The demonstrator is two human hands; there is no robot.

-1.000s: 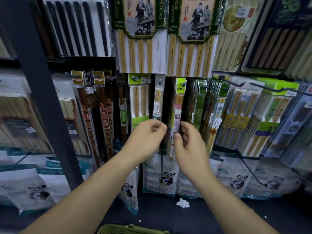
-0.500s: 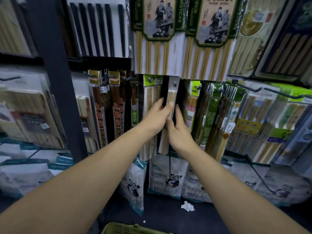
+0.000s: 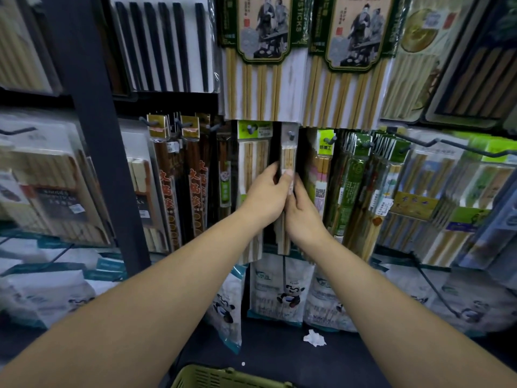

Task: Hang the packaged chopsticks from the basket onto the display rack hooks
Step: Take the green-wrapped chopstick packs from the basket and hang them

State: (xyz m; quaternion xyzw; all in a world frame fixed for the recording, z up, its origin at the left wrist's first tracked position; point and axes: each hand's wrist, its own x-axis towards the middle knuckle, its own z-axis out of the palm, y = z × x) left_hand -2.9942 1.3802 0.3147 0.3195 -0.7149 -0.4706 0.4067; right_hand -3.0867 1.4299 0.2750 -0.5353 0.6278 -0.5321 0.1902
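Glossy clear plastic over pale, smooth wood in the packaged chopsticks (image 3: pixel 288 161); dark matt metal on the hook (image 3: pixel 291 134); matt green plastic on the near basket (image 3: pixel 221 378).

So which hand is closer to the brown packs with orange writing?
Left. The left hand is right of the brown packs; the right hand is farther right, beyond the narrow pack.
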